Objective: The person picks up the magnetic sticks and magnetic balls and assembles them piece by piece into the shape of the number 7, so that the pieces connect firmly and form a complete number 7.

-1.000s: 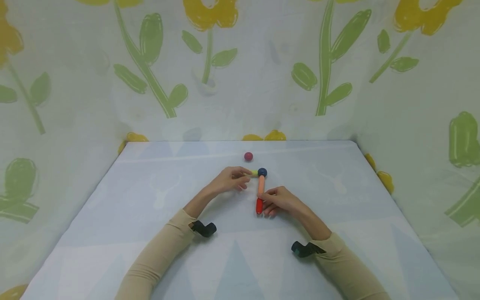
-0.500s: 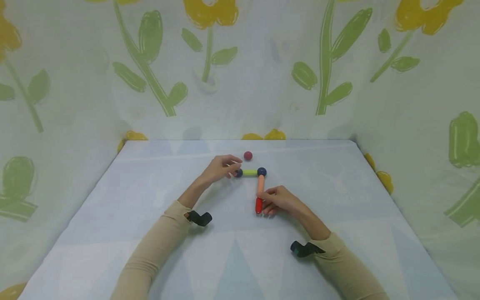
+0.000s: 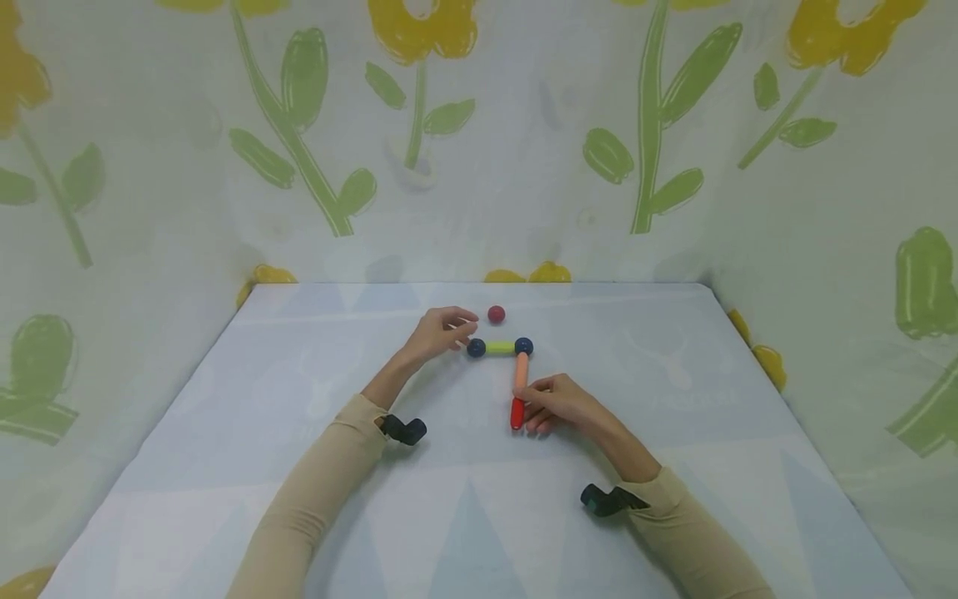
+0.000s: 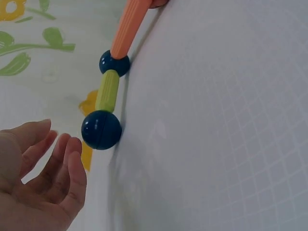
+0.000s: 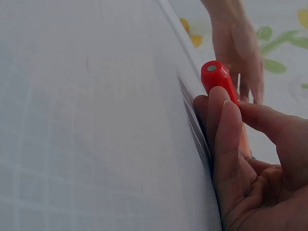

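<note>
My right hand (image 3: 557, 401) pinches a red magnetic stick (image 5: 215, 77) near where it meets an orange magnetic stick (image 3: 521, 370), end to end in a line. At the orange stick's far end sits a dark blue ball (image 3: 524, 345). A short lime-green stick (image 3: 500, 347) runs left from that ball to a second dark blue ball (image 4: 101, 130), forming a corner shape on the table. Just left of this second ball is my left hand (image 3: 440, 334), fingers loosely bent and holding nothing; the left wrist view shows a small gap between fingertips and ball.
A dark red ball (image 3: 496, 314) lies alone behind the lime-green stick. The pale patterned table (image 3: 374, 516) ends at a flower-printed cloth wall (image 3: 479, 208) at the back, with more cloth at both sides.
My left hand has moved left and slightly back off the lime-green stick, uncovering the blue ball at its left end. The right hand keeps its pinch in the same place.
</note>
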Demonstrator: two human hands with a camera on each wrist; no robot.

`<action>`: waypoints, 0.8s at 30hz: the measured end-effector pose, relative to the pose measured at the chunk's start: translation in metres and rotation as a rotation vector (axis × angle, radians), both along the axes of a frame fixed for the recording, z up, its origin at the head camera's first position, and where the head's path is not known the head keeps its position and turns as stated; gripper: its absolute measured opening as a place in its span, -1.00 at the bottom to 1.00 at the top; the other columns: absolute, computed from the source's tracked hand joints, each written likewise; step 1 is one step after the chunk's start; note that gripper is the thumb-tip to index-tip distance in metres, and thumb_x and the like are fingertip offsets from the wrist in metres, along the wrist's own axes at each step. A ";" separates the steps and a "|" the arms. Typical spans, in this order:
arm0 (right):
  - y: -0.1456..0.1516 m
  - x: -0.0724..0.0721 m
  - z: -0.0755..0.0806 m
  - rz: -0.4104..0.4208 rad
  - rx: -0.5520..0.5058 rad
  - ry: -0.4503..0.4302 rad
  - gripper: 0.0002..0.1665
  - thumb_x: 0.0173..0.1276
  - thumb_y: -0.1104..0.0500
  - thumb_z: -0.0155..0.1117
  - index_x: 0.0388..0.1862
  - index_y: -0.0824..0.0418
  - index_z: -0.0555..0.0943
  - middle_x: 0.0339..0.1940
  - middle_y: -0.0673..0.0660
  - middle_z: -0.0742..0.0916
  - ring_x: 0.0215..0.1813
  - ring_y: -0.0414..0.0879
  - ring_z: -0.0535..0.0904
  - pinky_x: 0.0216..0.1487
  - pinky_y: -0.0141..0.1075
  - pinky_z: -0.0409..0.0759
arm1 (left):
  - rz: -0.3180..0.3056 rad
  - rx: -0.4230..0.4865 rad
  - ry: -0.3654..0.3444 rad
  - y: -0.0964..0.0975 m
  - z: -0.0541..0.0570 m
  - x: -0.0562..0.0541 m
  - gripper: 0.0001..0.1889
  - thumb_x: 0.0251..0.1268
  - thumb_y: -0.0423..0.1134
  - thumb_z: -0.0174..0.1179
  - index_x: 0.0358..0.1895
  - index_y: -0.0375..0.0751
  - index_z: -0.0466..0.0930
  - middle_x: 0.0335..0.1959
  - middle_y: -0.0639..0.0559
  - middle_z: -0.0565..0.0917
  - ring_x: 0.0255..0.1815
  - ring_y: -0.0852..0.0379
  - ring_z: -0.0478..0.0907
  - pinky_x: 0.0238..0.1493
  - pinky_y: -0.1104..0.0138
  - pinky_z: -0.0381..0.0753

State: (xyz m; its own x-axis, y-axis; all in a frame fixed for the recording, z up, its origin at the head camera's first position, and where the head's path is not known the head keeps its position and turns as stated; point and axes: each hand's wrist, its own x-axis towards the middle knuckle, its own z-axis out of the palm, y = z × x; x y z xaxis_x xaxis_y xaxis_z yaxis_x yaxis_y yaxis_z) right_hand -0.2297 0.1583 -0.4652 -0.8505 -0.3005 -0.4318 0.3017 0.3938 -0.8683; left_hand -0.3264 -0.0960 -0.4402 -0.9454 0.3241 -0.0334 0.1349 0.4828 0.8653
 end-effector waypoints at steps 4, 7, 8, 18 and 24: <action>0.001 0.000 -0.001 0.009 0.003 -0.007 -0.46 0.35 -0.13 0.30 0.05 0.29 0.61 -0.43 0.12 0.76 -0.52 -0.18 0.68 -0.45 -0.42 0.63 | 0.032 -0.024 -0.020 0.001 -0.002 -0.005 -0.65 0.40 -0.05 0.19 0.16 -0.06 0.59 0.04 -0.10 0.68 -0.08 0.02 0.67 -0.06 0.28 0.68; 0.001 0.000 -0.001 0.008 0.015 -0.002 -0.45 0.34 -0.13 0.30 0.05 0.29 0.61 -0.43 0.12 0.76 -0.52 -0.18 0.68 -0.44 -0.42 0.63 | 0.047 -0.053 -0.019 0.002 -0.003 -0.010 -0.65 0.40 -0.05 0.18 0.16 -0.06 0.58 0.05 -0.11 0.68 -0.05 0.01 0.66 -0.03 0.25 0.68; 0.001 0.000 -0.001 0.007 0.019 -0.001 -0.45 0.35 -0.13 0.30 0.05 0.29 0.61 -0.43 0.12 0.76 -0.52 -0.18 0.68 -0.44 -0.42 0.63 | 0.049 -0.062 -0.017 0.002 -0.003 -0.011 -0.65 0.40 -0.05 0.18 0.16 -0.06 0.58 0.06 -0.11 0.67 -0.03 0.00 0.65 -0.01 0.24 0.68; -0.001 0.001 0.002 0.003 0.015 -0.003 -0.48 0.36 -0.12 0.28 0.02 0.29 0.62 -0.44 0.12 0.76 -0.53 -0.18 0.68 -0.44 -0.40 0.64 | 0.062 -0.135 0.003 0.011 -0.003 -0.024 -0.60 0.35 -0.05 0.24 0.19 -0.06 0.55 0.12 -0.12 0.64 0.09 -0.03 0.60 0.09 0.18 0.64; -0.001 0.001 0.003 0.003 0.006 -0.002 -0.48 0.36 -0.11 0.28 0.02 0.30 0.62 -0.44 0.11 0.76 -0.53 -0.18 0.68 -0.45 -0.40 0.64 | 0.051 -0.126 0.035 0.016 -0.002 -0.030 -0.58 0.29 -0.13 0.29 0.19 -0.13 0.55 0.07 -0.15 0.65 0.09 -0.06 0.60 0.10 0.14 0.63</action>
State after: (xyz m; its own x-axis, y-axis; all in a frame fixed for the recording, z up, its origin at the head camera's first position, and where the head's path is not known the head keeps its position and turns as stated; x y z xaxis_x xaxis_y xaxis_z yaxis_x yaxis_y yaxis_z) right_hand -0.2289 0.1569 -0.4620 -0.8486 -0.3004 -0.4354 0.3025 0.3997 -0.8653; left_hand -0.3564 -0.0795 -0.4425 -0.9618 0.2713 -0.0374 0.1368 0.5943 0.7925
